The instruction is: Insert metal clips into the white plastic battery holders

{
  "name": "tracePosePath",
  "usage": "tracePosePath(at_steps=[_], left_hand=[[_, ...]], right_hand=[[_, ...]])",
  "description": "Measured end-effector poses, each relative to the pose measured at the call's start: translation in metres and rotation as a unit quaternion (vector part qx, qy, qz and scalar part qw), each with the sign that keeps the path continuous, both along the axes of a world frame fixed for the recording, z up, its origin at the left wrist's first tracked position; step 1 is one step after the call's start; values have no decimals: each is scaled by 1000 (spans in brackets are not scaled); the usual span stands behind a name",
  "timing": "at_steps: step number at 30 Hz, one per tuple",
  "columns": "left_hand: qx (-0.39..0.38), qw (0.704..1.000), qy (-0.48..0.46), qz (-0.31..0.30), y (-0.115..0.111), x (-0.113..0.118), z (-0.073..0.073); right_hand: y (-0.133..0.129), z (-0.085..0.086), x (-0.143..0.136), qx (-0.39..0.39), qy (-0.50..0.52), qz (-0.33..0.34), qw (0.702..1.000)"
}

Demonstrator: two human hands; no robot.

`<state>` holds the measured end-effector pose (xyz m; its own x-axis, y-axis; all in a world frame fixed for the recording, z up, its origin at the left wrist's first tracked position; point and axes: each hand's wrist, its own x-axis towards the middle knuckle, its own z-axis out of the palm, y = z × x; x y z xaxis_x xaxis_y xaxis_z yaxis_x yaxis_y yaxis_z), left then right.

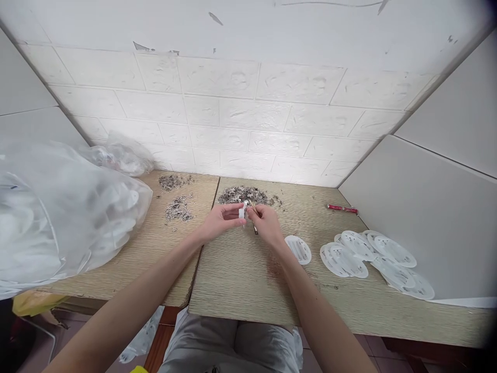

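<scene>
Between the thumb and fingers of my left hand [222, 221] is a small white plastic piece [242, 213], held edge-up over the table. My right hand [267, 225] is closed around a slim tan stick-like tool [255, 226] with a dark lower end; its exact kind is too small to tell. The tool's upper end meets or nearly meets the white piece. Just behind both hands lies a heap of small metal parts [243, 194]. Right of my right forearm, a white oval plastic plate with slots [298, 249] lies flat.
Several similar oval plates [349, 254] overlap at the right. A red pen-like object [341, 209] lies beside the right partition. Smaller metal piles [178, 208] sit on the left table. A large clear bag of white parts [97, 217] fills the left side. A white brick-patterned wall [252, 114] stands behind.
</scene>
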<state>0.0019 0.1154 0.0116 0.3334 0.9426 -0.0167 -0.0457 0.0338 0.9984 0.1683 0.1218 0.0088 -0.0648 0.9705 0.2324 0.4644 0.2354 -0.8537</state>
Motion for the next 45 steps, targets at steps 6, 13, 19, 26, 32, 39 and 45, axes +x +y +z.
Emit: tracePosePath(at_steps=[6, 13, 19, 26, 32, 39, 45], left_hand=[[-9, 995, -93, -25, 9, -4, -3], [-52, 985, -166, 3, 14, -6, -6], [-80, 979, -180, 48, 16, -6, -8], [-101, 975, -183, 69, 19, -6, -9], [-104, 975, -188, 63, 21, -5, -9], [-108, 976, -182, 60, 19, -5, -7], [-111, 977, -176, 55, 17, -4, -5]], right_hand=[[3, -2, 5, 12, -27, 68, 997], [4, -1, 15, 54, -188, -49, 979], [3, -9, 9, 10, -285, -51, 957], [7, -16, 8, 34, -282, -21, 959], [6, -10, 9, 20, -179, 13, 984], [3, -4, 4, 35, -111, 57, 992], [3, -6, 4, 86, -154, 61, 982]])
